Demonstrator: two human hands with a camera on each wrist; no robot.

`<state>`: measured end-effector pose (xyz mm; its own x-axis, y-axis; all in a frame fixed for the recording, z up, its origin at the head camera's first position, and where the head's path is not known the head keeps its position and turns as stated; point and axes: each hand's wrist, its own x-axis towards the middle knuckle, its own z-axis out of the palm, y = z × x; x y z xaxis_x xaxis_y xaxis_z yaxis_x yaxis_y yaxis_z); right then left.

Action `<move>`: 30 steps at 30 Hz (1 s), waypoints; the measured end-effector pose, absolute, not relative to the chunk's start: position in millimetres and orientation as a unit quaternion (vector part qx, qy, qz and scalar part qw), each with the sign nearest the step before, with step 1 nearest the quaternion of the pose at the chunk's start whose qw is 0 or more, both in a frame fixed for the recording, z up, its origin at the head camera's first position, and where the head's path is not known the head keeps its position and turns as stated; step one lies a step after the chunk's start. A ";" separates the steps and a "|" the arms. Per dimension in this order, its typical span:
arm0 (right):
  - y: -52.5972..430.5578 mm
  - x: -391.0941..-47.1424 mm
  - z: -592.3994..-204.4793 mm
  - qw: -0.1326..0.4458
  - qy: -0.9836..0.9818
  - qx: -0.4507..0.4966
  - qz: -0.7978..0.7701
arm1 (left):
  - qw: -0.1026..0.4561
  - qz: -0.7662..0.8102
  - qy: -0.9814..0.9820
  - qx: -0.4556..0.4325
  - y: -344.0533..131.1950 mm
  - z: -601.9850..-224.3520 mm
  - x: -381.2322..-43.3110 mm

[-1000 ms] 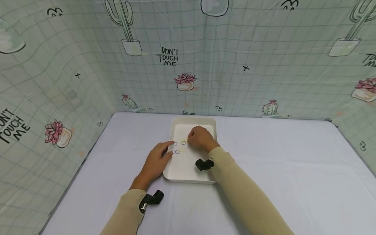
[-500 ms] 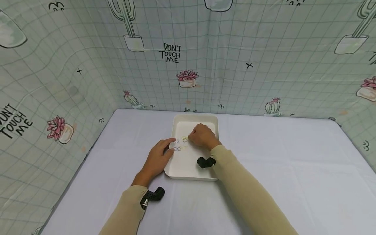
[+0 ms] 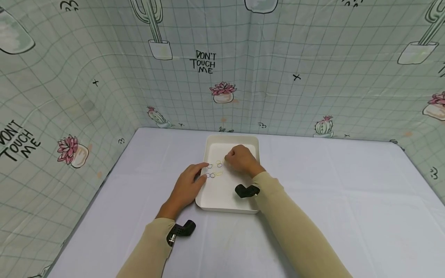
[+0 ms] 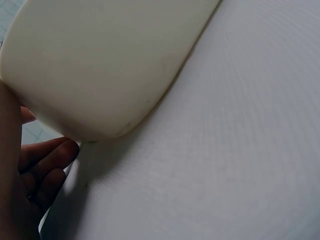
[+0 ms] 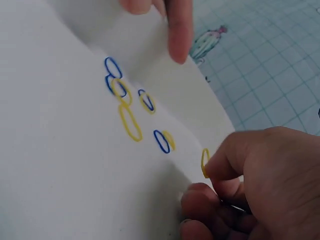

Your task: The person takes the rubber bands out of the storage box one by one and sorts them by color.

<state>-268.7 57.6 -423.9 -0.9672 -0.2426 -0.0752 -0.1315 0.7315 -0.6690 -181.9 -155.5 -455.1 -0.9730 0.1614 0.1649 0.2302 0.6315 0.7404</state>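
Right hand (image 3: 241, 159): pinching yellow ring (image 5: 204, 167), apparently setting it apart from loose rings (image 3: 214, 175) toward nine o'clock; next move likely calls for clean release.

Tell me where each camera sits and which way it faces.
Head: worn on the head, facing forward and down at the tray; left hand, right hand, sleeves show.
Left wrist: on that wrist, facing a tray corner and white cloth; left hand at the left edge.
Right wrist: on that wrist, facing the tray's inside; right hand pinching a yellow ring, left hand's fingertips at top.
Head and right wrist share the rings.
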 end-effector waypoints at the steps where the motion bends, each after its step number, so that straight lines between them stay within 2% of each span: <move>1: 57.9 -268.7 -423.9 0.077 0.924 -0.099 -0.360 | 0.042 -0.415 -0.903 -0.108 -155.4 -455.1 -181.9; 15: 57.4 -271.5 -416.5 0.065 0.849 -0.076 -0.518 | 0.044 -0.413 -0.903 -0.110 -156.2 -454.6 -182.1; 30: 94.2 -244.2 -396.4 0.067 0.782 -0.078 -0.615 | 0.040 -0.408 -0.906 -0.105 -157.0 -454.8 -181.7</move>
